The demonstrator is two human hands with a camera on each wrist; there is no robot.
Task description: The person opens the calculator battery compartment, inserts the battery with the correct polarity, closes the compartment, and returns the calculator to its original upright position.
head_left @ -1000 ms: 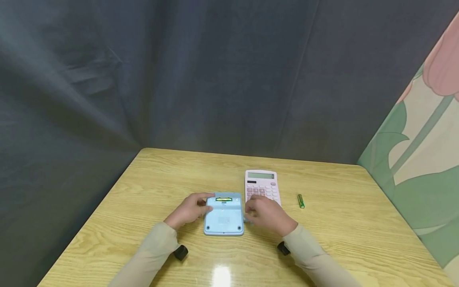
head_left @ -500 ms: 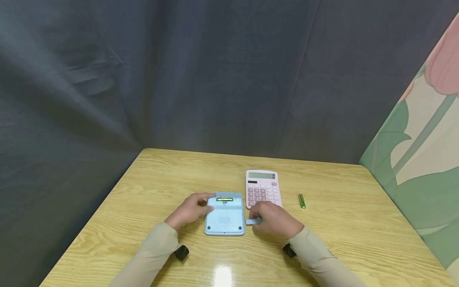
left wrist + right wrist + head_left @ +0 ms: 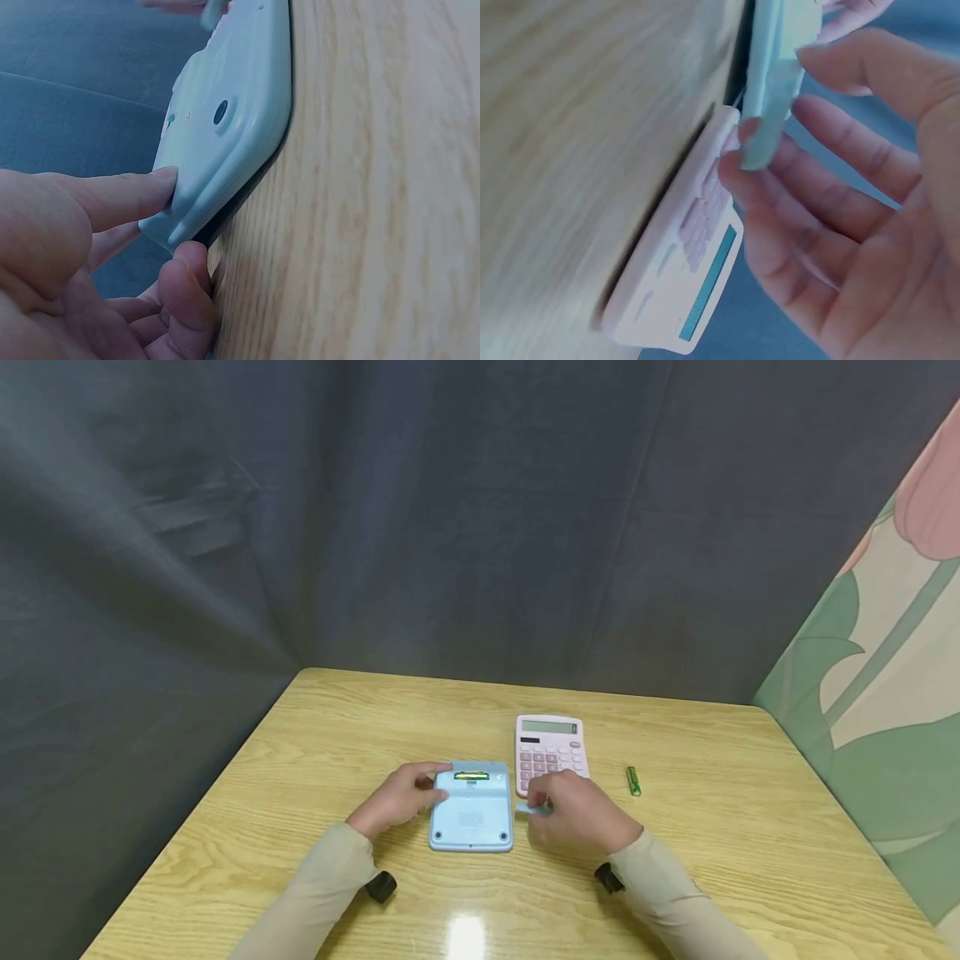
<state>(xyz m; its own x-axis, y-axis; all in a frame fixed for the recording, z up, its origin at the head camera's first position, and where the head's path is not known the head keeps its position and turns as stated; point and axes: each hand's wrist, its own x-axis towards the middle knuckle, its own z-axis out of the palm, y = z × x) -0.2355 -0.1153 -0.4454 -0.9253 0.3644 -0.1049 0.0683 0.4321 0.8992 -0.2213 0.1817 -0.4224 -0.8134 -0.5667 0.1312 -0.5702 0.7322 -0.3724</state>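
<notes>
A light blue calculator [image 3: 471, 827] lies face down on the table, its back open at a slot where a green battery [image 3: 472, 776] sits. My left hand [image 3: 396, 797] holds it by the left side; in the left wrist view the thumb lies on the back and fingertips are at the lower edge. Just right of the calculator, my right hand [image 3: 576, 812] pinches a small light blue battery cover [image 3: 769, 127] between thumb and fingers. A pink calculator [image 3: 550, 740] lies face up behind the right hand, which hides its lower keys.
A second green battery [image 3: 633, 781] lies on the wooden table [image 3: 697, 793] to the right of the pink calculator. A dark curtain [image 3: 480, 527] hangs behind the table, and a flower-patterned wall [image 3: 885, 693] stands at the right.
My right hand has shifted a little to the right with the battery cover, which now shows more clearly beside the blue calculator. The left hand has kept its hold in place.
</notes>
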